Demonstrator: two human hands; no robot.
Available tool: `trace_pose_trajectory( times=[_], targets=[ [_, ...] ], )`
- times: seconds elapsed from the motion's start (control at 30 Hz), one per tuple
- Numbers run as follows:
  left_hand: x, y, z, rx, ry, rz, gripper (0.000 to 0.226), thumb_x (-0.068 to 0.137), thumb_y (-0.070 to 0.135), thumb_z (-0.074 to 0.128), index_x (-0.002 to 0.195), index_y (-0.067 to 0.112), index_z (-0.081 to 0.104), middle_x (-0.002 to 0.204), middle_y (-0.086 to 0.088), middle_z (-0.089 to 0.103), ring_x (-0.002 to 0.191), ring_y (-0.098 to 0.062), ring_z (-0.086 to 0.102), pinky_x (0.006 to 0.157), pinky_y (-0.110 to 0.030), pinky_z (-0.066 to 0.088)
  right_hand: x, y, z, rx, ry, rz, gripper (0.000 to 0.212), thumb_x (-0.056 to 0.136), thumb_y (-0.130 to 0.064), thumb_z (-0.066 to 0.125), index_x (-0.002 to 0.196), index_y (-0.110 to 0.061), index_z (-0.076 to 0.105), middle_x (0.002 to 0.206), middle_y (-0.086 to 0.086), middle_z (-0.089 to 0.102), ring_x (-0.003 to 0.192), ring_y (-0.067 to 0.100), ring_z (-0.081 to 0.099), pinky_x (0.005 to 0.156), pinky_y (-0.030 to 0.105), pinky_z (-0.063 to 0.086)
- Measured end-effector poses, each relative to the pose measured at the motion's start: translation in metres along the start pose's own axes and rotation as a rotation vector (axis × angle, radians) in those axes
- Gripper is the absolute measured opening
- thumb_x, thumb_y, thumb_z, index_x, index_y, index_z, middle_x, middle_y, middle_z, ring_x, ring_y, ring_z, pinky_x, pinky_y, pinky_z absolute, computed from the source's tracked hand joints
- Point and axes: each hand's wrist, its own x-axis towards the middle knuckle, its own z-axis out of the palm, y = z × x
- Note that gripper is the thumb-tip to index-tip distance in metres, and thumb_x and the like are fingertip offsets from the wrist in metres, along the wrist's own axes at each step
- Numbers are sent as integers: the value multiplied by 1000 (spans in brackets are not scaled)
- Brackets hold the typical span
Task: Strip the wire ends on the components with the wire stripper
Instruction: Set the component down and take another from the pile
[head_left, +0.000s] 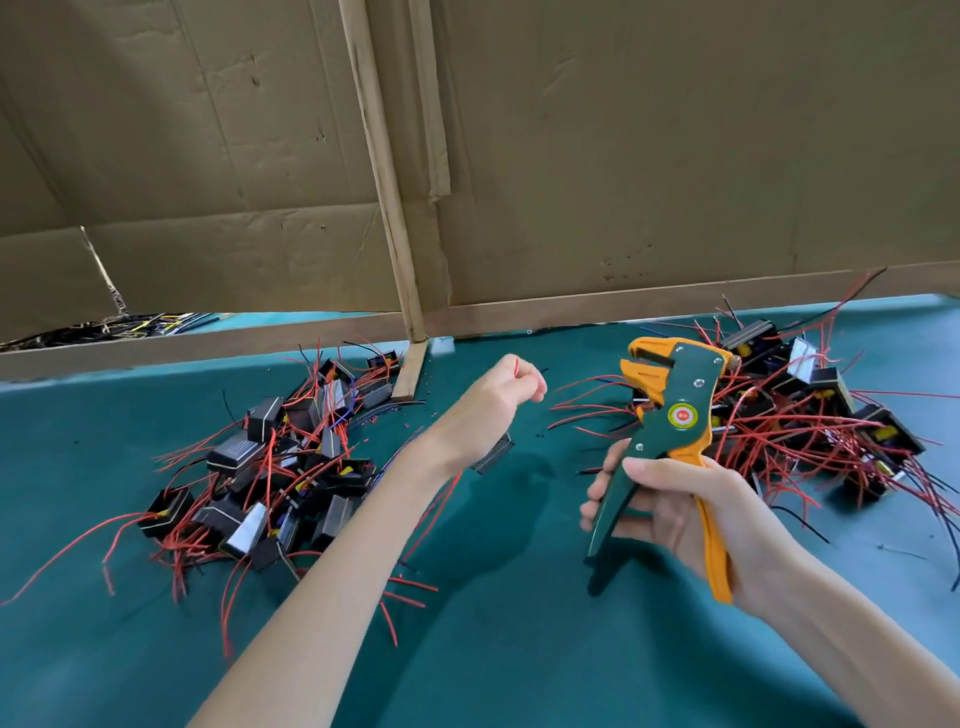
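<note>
Left hand (498, 400): raised above the table, fingers curled, pinching a red wire (516, 366) whose end pokes up out of the fist.
Component (492, 453): black block, hangs just under the left wrist, clear of the table; its link to the pinched wire is hidden by the hand.
Right hand (691, 514): fingers and thumb wrapped round the handles of the wire stripper (670, 415).
Wire stripper: upright, orange head up and turned toward the left hand, apart from the wire end; green and orange handles spread.
Left pile (291, 483): black components with red leads, outboard of the left forearm.
Right pile (810, 410): same parts, behind and outboard of the right hand.
Table (519, 649): teal cover, under both forearms.
Cardboard wall (675, 156): stands beyond both hands.
</note>
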Motion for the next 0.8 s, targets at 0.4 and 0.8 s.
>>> trace_pose_trajectory(
  times=[0.4,0.8],
  targets=[
    [8,-37,12,268,110,97,6,88,13,67,85,12,72,94,0,63,83,-12,56,73,-17,40,-1,-1,-2,-42,-7,40,15,69,-13,67,81,-5,73,81,26,66,77,44,68,71,49,58],
    [-11,20,-22,-78,75,297,18,85,3,68,91,19,73,72,0,69,60,-7,57,64,-17,49,-4,-2,1,-141,-112,40,26,63,-20,77,84,-6,72,82,28,65,78,46,67,72,50,57]
  ],
)
